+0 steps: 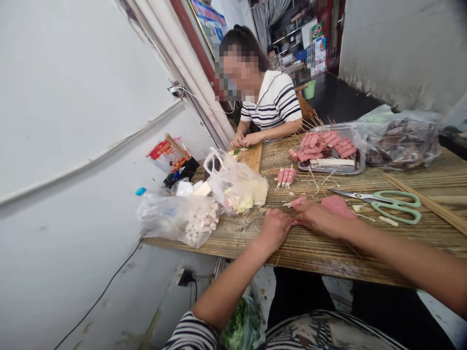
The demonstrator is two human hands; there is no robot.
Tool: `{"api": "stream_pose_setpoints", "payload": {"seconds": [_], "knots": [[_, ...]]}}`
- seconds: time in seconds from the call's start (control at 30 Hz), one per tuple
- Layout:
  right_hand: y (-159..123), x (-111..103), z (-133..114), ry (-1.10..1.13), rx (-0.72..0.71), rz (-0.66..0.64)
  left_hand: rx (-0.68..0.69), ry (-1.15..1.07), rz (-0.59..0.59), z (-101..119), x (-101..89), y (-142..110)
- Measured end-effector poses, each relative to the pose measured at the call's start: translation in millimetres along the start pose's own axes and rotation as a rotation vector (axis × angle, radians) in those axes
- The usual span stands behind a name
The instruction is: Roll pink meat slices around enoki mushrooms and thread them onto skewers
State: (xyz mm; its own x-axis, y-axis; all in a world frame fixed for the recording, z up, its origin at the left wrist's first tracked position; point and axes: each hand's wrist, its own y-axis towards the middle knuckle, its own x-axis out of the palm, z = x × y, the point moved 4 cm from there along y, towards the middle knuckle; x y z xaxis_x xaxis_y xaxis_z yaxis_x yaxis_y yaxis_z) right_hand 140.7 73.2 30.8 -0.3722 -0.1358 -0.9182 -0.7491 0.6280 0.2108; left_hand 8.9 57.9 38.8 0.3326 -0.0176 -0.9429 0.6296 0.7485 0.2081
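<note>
My left hand (pixel 276 229) rests at the table's near side, its fingers curled and pressed together. Its fingertips meet those of my right hand (pixel 318 218), which is also bent down to the wood. Whatever lies between the fingertips is hidden. Just beyond them is a pink meat roll (pixel 297 202) with thin white enoki stems poking out. Right of my right hand, a flat slice of pink meat (pixel 338 206) lies on the table. Farther off sits a small group of finished-looking enoki meat rolls (pixel 285 177). Scissors (pixel 396 204) with pale green handles lie open at the right.
A metal tray (pixel 359 165) holds skewered meat rolls, beside a plastic bag (pixel 401 138) of dark contents. Bamboo skewers (pixel 430 199) lie at the right. Plastic bags of food (pixel 202 221) crowd the left. Across the table, a person (pixel 272 104) works at a wooden board (pixel 251 158).
</note>
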Motion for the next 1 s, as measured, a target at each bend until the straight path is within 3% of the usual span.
{"api": "stream_pose_setpoints", "payload": {"seconds": [0.17, 0.27, 0.4, 0.47, 0.57, 0.7, 0.83, 1.0], "knots": [[11.1, -2.0, 14.7, 0.069, 0.002, -0.037, 0.017, 0.091, 0.118, 4.4, 7.3, -14.4], [-0.8, -13.4, 9.6, 0.018, 0.060, 0.039, 0.021, 0.076, 0.121, 4.3, 9.8, -14.3], [-52.6, -27.6, -11.1, -0.265, 0.433, 0.191, 0.025, 0.011, 0.139, 3.9, 10.0, -13.3], [-81.7, -23.2, -27.2, -0.391, 0.555, 0.152, 0.026, -0.001, 0.148, 4.0, 10.6, -13.8], [-106.8, -11.4, -46.2, -0.437, 0.618, 0.068, 0.029, 0.000, 0.147, 4.3, 11.9, -14.6], [-103.9, -7.3, -51.1, -0.443, 0.724, -0.068, 0.039, 0.013, 0.154, 5.7, 11.7, -14.1], [-96.3, -13.8, -50.7, -0.426, 0.727, -0.133, 0.032, 0.021, 0.162, 7.5, 11.3, -13.4], [-122.4, -15.1, -49.1, -0.285, 0.763, -0.188, 0.031, 0.026, 0.178, 7.7, 13.1, -15.4]]}}
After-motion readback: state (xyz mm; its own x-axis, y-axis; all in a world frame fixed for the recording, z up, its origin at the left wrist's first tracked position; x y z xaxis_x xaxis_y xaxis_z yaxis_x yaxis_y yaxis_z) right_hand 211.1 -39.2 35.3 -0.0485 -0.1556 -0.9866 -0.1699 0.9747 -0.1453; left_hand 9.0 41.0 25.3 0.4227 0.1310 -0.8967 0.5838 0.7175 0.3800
